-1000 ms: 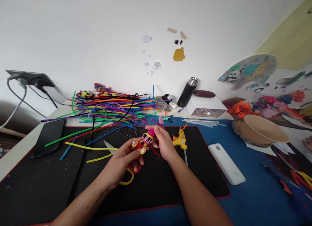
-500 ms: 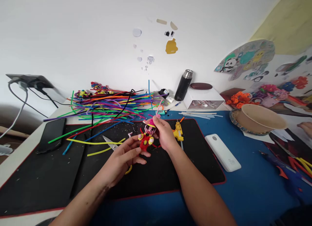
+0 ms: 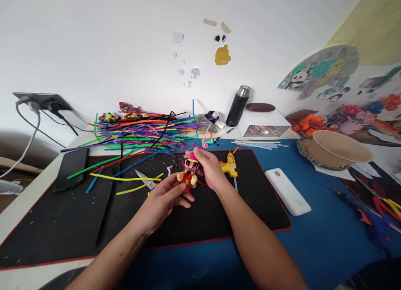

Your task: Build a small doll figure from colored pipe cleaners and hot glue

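A small pipe-cleaner doll (image 3: 189, 173) with a pink hat, red body and yellow-and-white cuffs is held upright over the black desk mat (image 3: 250, 215). My left hand (image 3: 171, 193) is closed around its lower body, thumb across the front. My right hand (image 3: 206, 167) grips the hat and the side of the head; its fingertips behind the doll are hidden. Left of my left hand lie scissors (image 3: 146, 179), blades apart, with yellow pipe cleaners (image 3: 125, 177) over them. A yellow glue gun (image 3: 231, 165) rests just beyond my right hand.
Behind the hands is a heap of coloured pipe cleaners (image 3: 144, 129). A black thermos (image 3: 238, 106) stands by a white box (image 3: 266, 125). To the right are a white power bank (image 3: 288, 192) and a beige bowl (image 3: 341, 146). A phone (image 3: 71, 169) lies at left.
The view has shifted slightly. Both hands keep hold of the doll, and my left thumb has moved a little further across its red body.
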A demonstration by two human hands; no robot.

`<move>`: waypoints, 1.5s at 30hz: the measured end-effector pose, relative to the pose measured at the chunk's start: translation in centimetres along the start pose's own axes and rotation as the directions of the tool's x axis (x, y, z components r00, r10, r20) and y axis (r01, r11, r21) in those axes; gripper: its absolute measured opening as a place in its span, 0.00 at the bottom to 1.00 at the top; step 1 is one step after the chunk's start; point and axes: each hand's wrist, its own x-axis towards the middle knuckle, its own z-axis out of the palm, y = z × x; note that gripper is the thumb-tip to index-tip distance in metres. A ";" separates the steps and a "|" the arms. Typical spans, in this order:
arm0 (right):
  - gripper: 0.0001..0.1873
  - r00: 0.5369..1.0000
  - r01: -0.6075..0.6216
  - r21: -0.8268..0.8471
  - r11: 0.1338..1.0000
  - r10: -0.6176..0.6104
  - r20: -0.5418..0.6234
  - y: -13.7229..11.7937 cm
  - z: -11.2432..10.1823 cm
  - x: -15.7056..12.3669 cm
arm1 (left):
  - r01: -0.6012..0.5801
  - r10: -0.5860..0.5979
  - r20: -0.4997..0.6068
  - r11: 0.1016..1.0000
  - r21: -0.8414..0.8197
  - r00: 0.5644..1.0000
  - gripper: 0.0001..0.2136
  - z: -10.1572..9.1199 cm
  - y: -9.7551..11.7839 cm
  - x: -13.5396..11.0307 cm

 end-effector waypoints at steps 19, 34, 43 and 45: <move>0.32 0.999 -0.014 -0.005 1.000 0.014 0.041 -0.2 0.2 -0.2 | 0.035 -0.035 0.019 0.999 0.012 0.999 0.18 -0.7 0.1 0.2; 0.31 0.998 0.009 -0.036 0.999 -0.007 0.057 -0.3 0.4 -0.3 | 0.099 -0.096 0.071 0.995 -0.030 0.993 0.15 -1.1 0.2 0.1; 0.31 0.998 -0.015 -0.036 0.999 0.017 0.066 -0.6 0.5 -0.4 | 0.143 -0.136 0.098 0.987 -0.073 0.986 0.15 -1.1 0.6 0.2; 0.31 0.998 -0.014 -0.031 0.999 0.016 0.068 -0.6 0.6 -0.5 | 0.149 -0.142 0.094 0.986 -0.074 0.985 0.14 -1.2 0.5 0.2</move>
